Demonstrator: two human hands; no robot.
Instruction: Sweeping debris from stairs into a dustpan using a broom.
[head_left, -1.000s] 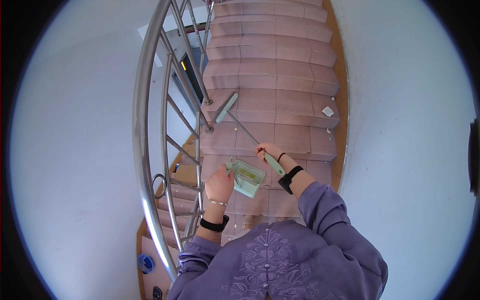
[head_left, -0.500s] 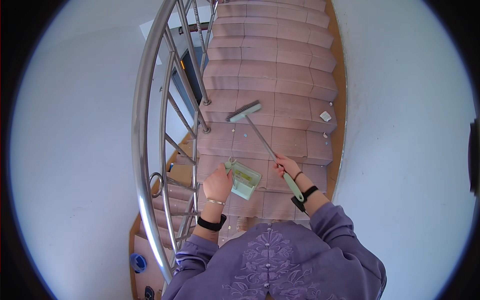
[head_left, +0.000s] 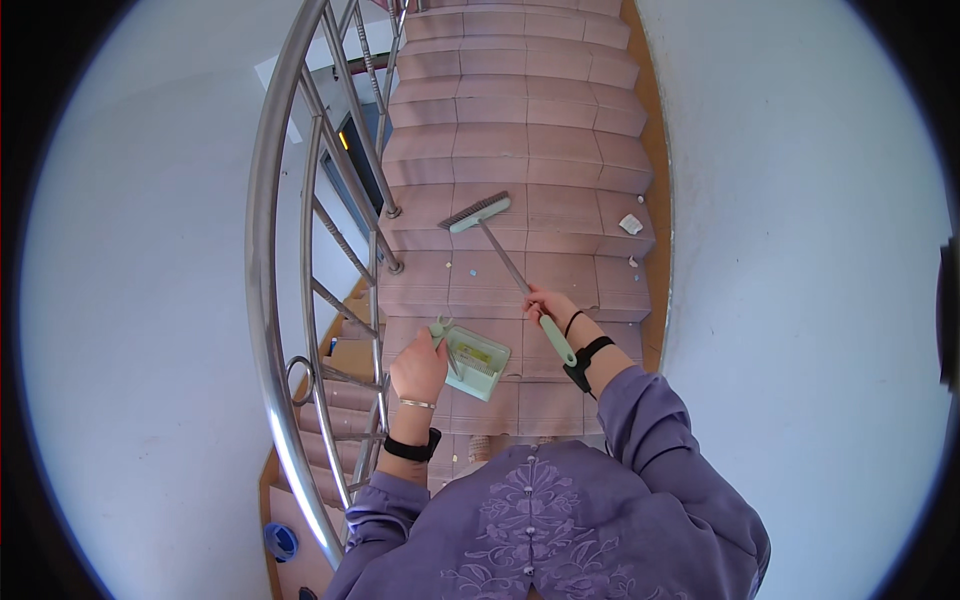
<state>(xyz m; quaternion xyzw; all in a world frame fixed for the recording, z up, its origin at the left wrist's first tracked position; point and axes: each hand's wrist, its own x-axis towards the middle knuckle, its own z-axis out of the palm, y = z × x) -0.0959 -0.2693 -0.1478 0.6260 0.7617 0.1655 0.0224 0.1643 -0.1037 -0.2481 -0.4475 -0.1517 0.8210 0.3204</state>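
My right hand (head_left: 550,305) is closed round the grey pole of a pale green broom (head_left: 558,340), just above its green grip. The broom head (head_left: 478,212), with dark bristles, reaches to a stair ahead of me, left of the middle. My left hand (head_left: 420,365) is closed on the upright handle of a pale green dustpan (head_left: 490,385), which lies low on a nearer step. Between broom head and dustpan are a pale crumb (head_left: 448,264) and a small blue scrap (head_left: 473,272). At the right end of a step lies a crumpled white scrap (head_left: 630,224).
Pink tiled stairs (head_left: 520,145) rise ahead. A curved steel railing (head_left: 262,220) runs along my left, a pale wall (head_left: 790,250) along my right. Below the railing, lower steps hold a cardboard box (head_left: 352,358) and a blue round container (head_left: 281,542).
The broom head has shifted slightly farther up the stairs, away from the dustpan. My whole view has turned a little, so the stairs appear farther left. Both hands keep their hold.
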